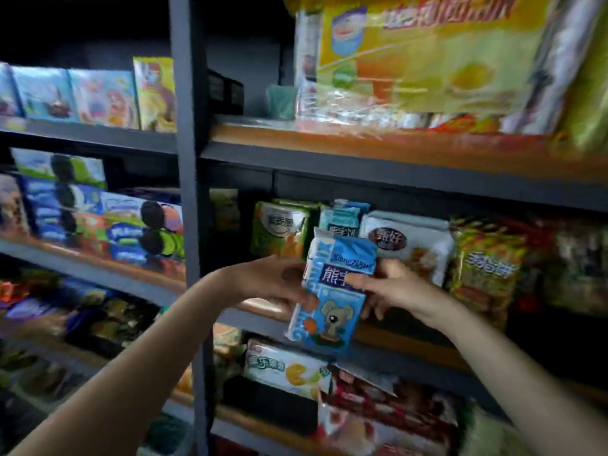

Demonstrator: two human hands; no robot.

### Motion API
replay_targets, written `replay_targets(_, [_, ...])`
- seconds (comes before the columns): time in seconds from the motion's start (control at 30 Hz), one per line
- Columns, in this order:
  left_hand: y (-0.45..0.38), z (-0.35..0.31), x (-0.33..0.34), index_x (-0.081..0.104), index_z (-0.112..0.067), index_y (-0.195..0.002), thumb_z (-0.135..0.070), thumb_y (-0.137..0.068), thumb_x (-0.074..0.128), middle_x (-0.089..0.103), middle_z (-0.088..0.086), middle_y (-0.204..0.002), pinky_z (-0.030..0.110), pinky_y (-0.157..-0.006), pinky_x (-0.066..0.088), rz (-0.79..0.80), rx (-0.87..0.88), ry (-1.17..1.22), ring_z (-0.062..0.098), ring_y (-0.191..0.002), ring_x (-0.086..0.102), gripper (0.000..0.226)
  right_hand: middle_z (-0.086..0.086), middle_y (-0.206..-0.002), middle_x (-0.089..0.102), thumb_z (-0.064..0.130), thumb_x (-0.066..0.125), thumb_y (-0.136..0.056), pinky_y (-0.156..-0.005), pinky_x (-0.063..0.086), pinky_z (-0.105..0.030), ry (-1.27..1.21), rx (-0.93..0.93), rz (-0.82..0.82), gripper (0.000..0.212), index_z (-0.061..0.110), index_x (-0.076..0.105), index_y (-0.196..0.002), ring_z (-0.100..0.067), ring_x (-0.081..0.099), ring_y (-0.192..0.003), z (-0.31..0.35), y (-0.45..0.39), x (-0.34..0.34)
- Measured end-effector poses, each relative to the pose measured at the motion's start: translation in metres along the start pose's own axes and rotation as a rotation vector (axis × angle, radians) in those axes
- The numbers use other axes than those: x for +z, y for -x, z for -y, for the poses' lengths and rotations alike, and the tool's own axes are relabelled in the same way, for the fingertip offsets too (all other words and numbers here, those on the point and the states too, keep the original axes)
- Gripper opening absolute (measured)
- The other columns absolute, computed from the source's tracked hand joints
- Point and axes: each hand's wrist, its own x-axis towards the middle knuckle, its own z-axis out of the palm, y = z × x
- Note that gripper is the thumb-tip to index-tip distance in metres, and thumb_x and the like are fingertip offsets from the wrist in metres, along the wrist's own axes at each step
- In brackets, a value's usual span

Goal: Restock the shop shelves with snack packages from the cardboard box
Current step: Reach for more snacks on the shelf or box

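While held upright before middle shelf (263, 309), blue koala snack packet (332, 297) was gripped by left hand (279, 281) and right hand (391, 287), fingers clamped on opposite edges.

2 hands (332, 287) apparently grip blue packet (332, 311).

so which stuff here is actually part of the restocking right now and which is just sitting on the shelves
In the job:
- blue bear snack pack, held upright in front of the middle shelf
- left hand and right hand, both gripping it

Just sitting there:
- green snack bag
- white snack bag
- cookie boxes in the left bay
- big yellow pack on the upper shelf
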Motion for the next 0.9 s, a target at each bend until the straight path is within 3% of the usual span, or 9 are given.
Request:
replay_targets(0.1, [-0.026,0.007,0.002,0.057,-0.012,-0.120,-0.016,-0.081,0.070,0.069,0.006,-0.111,0.020,-0.071,0.055,-0.139,-0.030,0.185,0.015,-0.094,0.067,0.042,-0.008,-0.076,0.069,0.024,0.062,-0.088,-0.040,0.043,-0.020,-0.087,0.009,-0.129,0.019,0.011,0.053,-0.098,-0.015,0.059,-0.050,-0.010,-0.009,-0.005])
replay_targets(0.27, [-0.045,0.012,-0.014,0.063,-0.011,-0.107,-0.014,-0.087,0.060,0.074,0.001,-0.092,0.018,-0.070,0.056,-0.240,0.006,0.429,0.011,-0.082,0.071,0.020,-0.006,-0.079,0.069,0.034,0.059,-0.089,-0.045,0.045,-0.022,-0.145,-0.017,-0.258,0.022,0.012,0.057,-0.094,-0.015,0.059,-0.057,-0.007,-0.043,0.001])
replay_targets(0.33, [-0.056,0.013,-0.025,0.061,-0.009,-0.110,-0.013,-0.087,0.060,0.073,0.005,-0.097,0.022,-0.075,0.057,-0.283,0.028,0.461,0.014,-0.087,0.070,0.024,-0.006,-0.089,0.069,0.037,0.057,-0.089,-0.054,0.049,-0.027,-0.096,-0.030,-0.306,0.023,0.015,0.058,-0.096,-0.017,0.062,-0.070,-0.003,-0.063,0.001])
replay_targets(0.43, [-0.075,0.022,-0.037,0.056,-0.007,-0.118,-0.009,-0.088,0.059,0.067,0.011,-0.111,0.024,-0.081,0.056,-0.323,0.021,0.422,0.019,-0.097,0.066,0.031,-0.007,-0.100,0.069,0.039,0.055,-0.090,-0.068,0.051,-0.030,0.044,-0.050,-0.353,0.033,0.011,0.060,-0.106,-0.022,0.066,-0.087,-0.004,-0.095,0.002])
replay_targets(0.53, [-0.098,0.040,-0.037,0.056,-0.013,-0.111,-0.003,-0.089,0.056,0.066,0.005,-0.104,0.021,-0.075,0.055,-0.280,-0.006,0.395,0.013,-0.090,0.064,0.024,-0.003,-0.110,0.067,0.034,0.056,-0.091,-0.074,0.049,-0.025,0.147,-0.036,-0.363,0.033,0.010,0.060,-0.113,-0.015,0.062,-0.093,-0.020,-0.119,0.007])
replay_targets(0.63, [-0.120,0.052,-0.034,0.057,-0.017,-0.102,-0.002,-0.090,0.054,0.064,0.003,-0.102,0.027,-0.081,0.053,-0.264,-0.033,0.370,0.013,-0.087,0.062,0.019,-0.005,-0.109,0.066,0.028,0.057,-0.092,-0.059,0.047,-0.016,0.208,-0.009,-0.414,0.028,0.010,0.059,-0.113,-0.016,0.062,-0.087,-0.038,-0.133,0.008])
replay_targets(0.73, [-0.141,0.059,-0.035,0.056,-0.012,-0.101,0.002,-0.087,0.057,0.062,0.009,-0.102,0.035,-0.083,0.052,-0.307,-0.039,0.349,0.018,-0.085,0.061,0.019,-0.006,-0.103,0.064,0.022,0.056,-0.092,-0.052,0.051,-0.020,0.193,0.063,-0.460,0.027,0.005,0.056,-0.113,-0.021,0.064,-0.079,-0.045,-0.141,0.001])
replay_targets(0.83, [-0.155,0.066,-0.034,0.054,-0.007,-0.107,-0.002,-0.083,0.065,0.062,0.017,-0.110,0.046,-0.090,0.051,-0.453,-0.045,0.207,0.026,-0.097,0.059,0.028,-0.008,-0.112,0.063,0.015,0.061,-0.088,-0.075,0.056,-0.039,0.310,0.095,-0.550,0.030,0.008,0.050,-0.115,-0.024,0.063,-0.093,-0.045,-0.141,-0.005])
replay_targets(0.9, [-0.153,0.065,-0.031,0.052,-0.005,-0.114,-0.013,-0.080,0.071,0.063,0.009,-0.107,0.037,-0.088,0.051,-0.562,-0.062,0.044,0.023,-0.100,0.059,0.039,-0.006,-0.117,0.061,0.014,0.060,-0.087,-0.087,0.050,-0.040,0.466,0.061,-0.620,0.032,0.011,0.048,-0.117,-0.024,0.060,-0.105,-0.038,-0.130,-0.005])
